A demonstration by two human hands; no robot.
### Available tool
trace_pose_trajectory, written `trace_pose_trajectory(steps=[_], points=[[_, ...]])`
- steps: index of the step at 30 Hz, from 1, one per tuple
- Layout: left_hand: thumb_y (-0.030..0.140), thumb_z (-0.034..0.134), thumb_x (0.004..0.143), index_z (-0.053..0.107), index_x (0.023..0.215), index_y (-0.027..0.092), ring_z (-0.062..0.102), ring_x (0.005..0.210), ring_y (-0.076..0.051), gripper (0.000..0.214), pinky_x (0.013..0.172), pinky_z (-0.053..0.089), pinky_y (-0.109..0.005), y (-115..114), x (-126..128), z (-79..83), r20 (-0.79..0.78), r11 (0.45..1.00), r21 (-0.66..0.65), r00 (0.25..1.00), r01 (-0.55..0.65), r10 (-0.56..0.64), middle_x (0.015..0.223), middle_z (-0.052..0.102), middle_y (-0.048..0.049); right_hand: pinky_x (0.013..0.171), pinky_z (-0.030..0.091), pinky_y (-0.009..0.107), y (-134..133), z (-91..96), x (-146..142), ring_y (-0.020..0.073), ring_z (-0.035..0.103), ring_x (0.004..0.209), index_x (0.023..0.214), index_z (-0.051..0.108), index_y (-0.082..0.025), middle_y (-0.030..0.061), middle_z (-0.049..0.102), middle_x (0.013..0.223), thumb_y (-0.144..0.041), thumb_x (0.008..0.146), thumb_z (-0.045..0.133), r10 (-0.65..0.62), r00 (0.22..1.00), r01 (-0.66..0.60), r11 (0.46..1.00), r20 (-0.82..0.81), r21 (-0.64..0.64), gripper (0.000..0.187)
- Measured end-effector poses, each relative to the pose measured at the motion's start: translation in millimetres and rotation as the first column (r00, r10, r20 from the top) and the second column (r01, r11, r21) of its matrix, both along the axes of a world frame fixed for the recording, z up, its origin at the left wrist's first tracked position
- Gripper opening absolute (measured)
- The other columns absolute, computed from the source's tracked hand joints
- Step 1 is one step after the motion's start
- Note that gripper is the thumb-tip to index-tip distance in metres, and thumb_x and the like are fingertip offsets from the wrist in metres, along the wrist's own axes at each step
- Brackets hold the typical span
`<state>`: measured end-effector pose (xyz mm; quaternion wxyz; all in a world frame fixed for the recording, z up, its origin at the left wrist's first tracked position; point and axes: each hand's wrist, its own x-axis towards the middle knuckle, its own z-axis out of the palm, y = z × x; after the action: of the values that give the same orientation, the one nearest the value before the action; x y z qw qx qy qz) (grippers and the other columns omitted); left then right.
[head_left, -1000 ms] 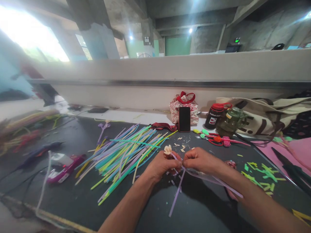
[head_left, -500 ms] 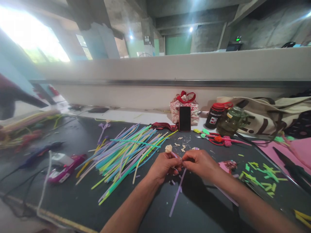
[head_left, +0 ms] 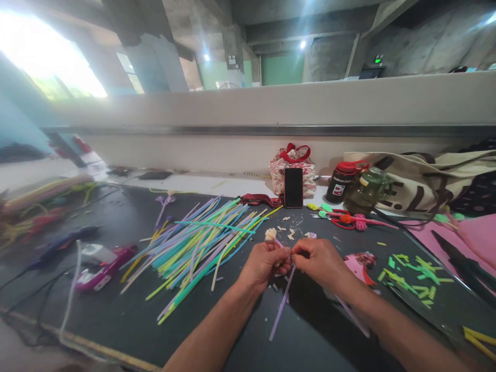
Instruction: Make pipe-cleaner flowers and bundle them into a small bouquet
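Note:
My left hand [head_left: 264,264] and my right hand [head_left: 320,262] meet over the dark table [head_left: 116,320], both pinched closed on a thin purple pipe cleaner [head_left: 281,310] that hangs down between them toward me. A small cream curled flower piece [head_left: 270,234] pokes up just above my left thumb. A second purple strand [head_left: 351,316] runs under my right wrist. Left of my hands lies a fanned pile of coloured pipe cleaners [head_left: 197,247] in blue, green, yellow and purple.
A black phone [head_left: 293,187] leans on a red-patterned pouch [head_left: 293,164]. Beside them are a red-capped bottle [head_left: 341,182], a green jar [head_left: 368,190], red scissors [head_left: 341,219], a canvas bag [head_left: 418,178], green cut bits [head_left: 411,271], a pink glue gun [head_left: 103,266] and pink sheet [head_left: 470,235].
My hands have drawn closer together and slightly toward me. The purple strand that stretched out past my right wrist now lies tucked under it.

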<state>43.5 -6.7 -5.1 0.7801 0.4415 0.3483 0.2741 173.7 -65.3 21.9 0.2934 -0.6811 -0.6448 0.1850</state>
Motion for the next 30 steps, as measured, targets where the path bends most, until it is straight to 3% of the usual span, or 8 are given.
trace_pose_trajectory(steps=[10, 16, 20, 24, 30], points=[[0.026, 0.072, 0.054, 0.05, 0.052, 0.012, 0.046, 0.037, -0.006, 0.026, 0.04, 0.036, -0.017, -3, 3, -1.5, -0.007, 0.995, 0.053, 0.996, -0.088, 0.088, 0.045, 0.053, 0.0026, 0.049, 0.027, 0.023, 3, -8.1, -8, 0.0122, 0.045, 0.052, 0.051, 0.052, -0.02, -0.0033, 0.051, 0.05, -0.019, 0.06, 0.051, -0.171, 0.974, 0.171, 0.985, -0.152, -0.013, 0.009], [0.029, 0.069, 0.061, 0.056, 0.062, 0.012, 0.052, 0.043, -0.008, 0.022, 0.041, 0.039, -0.017, 7, -6, 4.9, 0.044, 1.0, 0.004, 0.999, 0.02, -0.02, 0.053, 0.058, -0.0011, 0.045, 0.034, 0.021, 0, -5.5, 2, 0.0105, 0.047, 0.046, 0.067, 0.062, -0.017, -0.0037, 0.054, 0.049, -0.026, 0.066, 0.052, -0.073, 0.892, 0.006, 0.989, -0.447, -0.15, 0.013], [0.025, 0.068, 0.063, 0.061, 0.084, 0.012, 0.061, 0.065, -0.014, 0.025, 0.051, 0.046, -0.02, 6, -13, 13.0, 0.19, 0.99, -0.11, 0.979, 0.091, -0.069, 0.073, 0.064, -0.006, 0.045, 0.039, 0.021, -3, -0.5, 6, 0.0101, 0.05, 0.046, 0.075, 0.063, -0.014, -0.0023, 0.056, 0.052, -0.03, 0.067, 0.055, -0.125, 0.802, 0.03, 0.985, -0.584, -0.169, 0.019], [0.011, 0.071, 0.058, 0.06, 0.086, 0.013, 0.057, 0.057, -0.009, 0.03, 0.049, 0.044, -0.018, -3, -4, 5.1, 0.255, 0.972, -0.228, 0.967, 0.064, -0.003, 0.069, 0.061, -0.001, 0.047, 0.041, 0.022, -1, -2.5, 1, 0.0108, 0.053, 0.049, 0.079, 0.061, -0.014, -0.0007, 0.059, 0.059, -0.032, 0.067, 0.055, -0.199, 0.75, 0.146, 0.98, -0.631, -0.136, 0.022], [0.016, 0.069, 0.062, 0.06, 0.086, 0.014, 0.054, 0.051, -0.006, 0.025, 0.044, 0.041, -0.015, -13, 13, -8.3, 0.295, 0.94, -0.327, 0.934, -0.097, 0.199, 0.062, 0.059, 0.0017, 0.048, 0.042, 0.022, 5, -7.9, -7, 0.0125, 0.056, 0.054, 0.079, 0.063, -0.015, 0.0014, 0.064, 0.066, -0.029, 0.067, 0.056, -0.213, 0.78, 0.203, 0.976, -0.589, -0.085, 0.019]])
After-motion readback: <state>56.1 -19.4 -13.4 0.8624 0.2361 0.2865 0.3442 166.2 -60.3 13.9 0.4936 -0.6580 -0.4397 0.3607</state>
